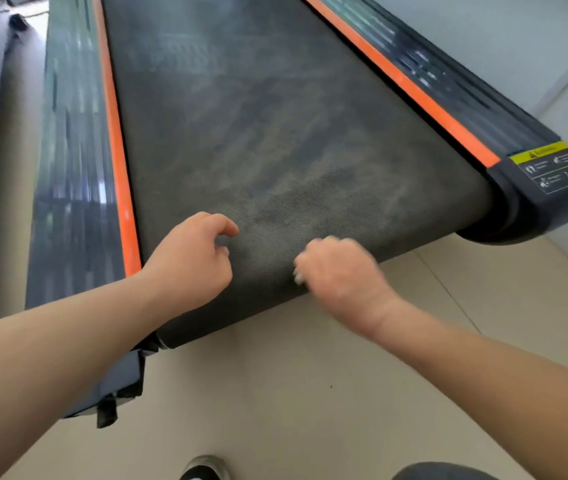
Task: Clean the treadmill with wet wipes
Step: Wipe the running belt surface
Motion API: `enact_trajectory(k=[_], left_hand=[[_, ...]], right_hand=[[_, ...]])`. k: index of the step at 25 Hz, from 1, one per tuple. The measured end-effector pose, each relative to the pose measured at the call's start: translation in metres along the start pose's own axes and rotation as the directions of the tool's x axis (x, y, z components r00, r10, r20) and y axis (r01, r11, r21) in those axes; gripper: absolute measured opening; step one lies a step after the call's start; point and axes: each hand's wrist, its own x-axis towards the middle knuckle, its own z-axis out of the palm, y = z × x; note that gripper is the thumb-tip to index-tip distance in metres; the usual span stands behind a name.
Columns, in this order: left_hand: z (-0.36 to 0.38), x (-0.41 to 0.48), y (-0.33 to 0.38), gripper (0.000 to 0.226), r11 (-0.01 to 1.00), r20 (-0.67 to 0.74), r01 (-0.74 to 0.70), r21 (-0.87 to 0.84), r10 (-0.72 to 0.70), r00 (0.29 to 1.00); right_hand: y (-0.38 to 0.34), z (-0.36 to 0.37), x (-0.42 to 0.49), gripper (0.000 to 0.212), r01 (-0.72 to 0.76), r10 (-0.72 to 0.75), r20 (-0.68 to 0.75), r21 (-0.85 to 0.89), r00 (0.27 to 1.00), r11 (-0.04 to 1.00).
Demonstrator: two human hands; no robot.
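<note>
The treadmill's dark belt (275, 133) runs away from me, streaked with grey dust. Orange strips line both side rails (116, 161). My left hand (189, 261) hovers over the belt's near left corner, fingers loosely curled with nothing in them. My right hand (339, 275) is blurred, low over the belt's near edge, with its fingers curled under. A small white bit of wet wipe (298, 278) peeks out beneath those fingers; the rest of the wipe is hidden by the hand.
The right rail ends in a black cap with a yellow warning label (559, 168). Beige floor tiles (310, 393) lie in front of the treadmill, and my shoe (204, 469) shows at the bottom. A pale wall stands at right.
</note>
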Motion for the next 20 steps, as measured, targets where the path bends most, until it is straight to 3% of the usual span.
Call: enact_trajectory(k=[1,3,5,8,10,12,15,18,20], left_hand=[[0.003,0.000,0.006,0.033,1.000,-0.003,-0.019,-0.002,0.019,1.000],[0.013,0.001,0.023,0.033,0.997,0.019,-0.080,-0.003,0.080,0.997],[0.022,0.004,0.043,0.033,0.987,0.050,-0.161,-0.001,0.161,0.986],[0.033,0.009,0.066,0.034,0.977,0.077,-0.214,-0.003,0.214,0.974],[0.039,0.012,0.074,0.036,0.972,0.094,-0.234,0.012,0.232,0.968],[0.045,0.015,0.078,0.036,0.966,0.102,-0.257,0.010,0.255,0.962],[0.050,0.023,0.085,0.034,0.971,0.097,-0.240,-0.011,0.240,0.966],[0.056,0.028,0.093,0.034,0.975,0.060,-0.222,-0.032,0.223,0.973],[0.058,0.028,0.099,0.033,0.973,0.052,-0.222,-0.061,0.226,0.973]], right_hand=[[0.029,-0.006,-0.003,0.008,-0.175,0.176,0.023,-0.033,0.984,0.984],[0.080,-0.021,-0.014,0.011,-0.522,0.524,0.009,-0.085,0.851,0.849],[0.090,-0.026,-0.017,0.017,-0.638,0.645,0.062,-0.099,0.762,0.763],[0.047,-0.020,0.005,0.022,-0.455,0.457,0.177,-0.053,0.872,0.889],[0.026,-0.015,0.008,0.020,-0.322,0.319,0.069,0.039,0.945,0.946],[0.032,-0.012,-0.007,0.013,-0.276,0.283,-0.037,0.127,0.959,0.953],[0.041,-0.014,-0.025,0.009,-0.252,0.257,0.008,0.238,0.966,0.938],[0.051,-0.011,-0.024,0.011,-0.244,0.251,0.009,0.269,0.968,0.932],[0.080,-0.008,-0.027,0.015,-0.324,0.342,-0.055,0.213,0.938,0.922]])
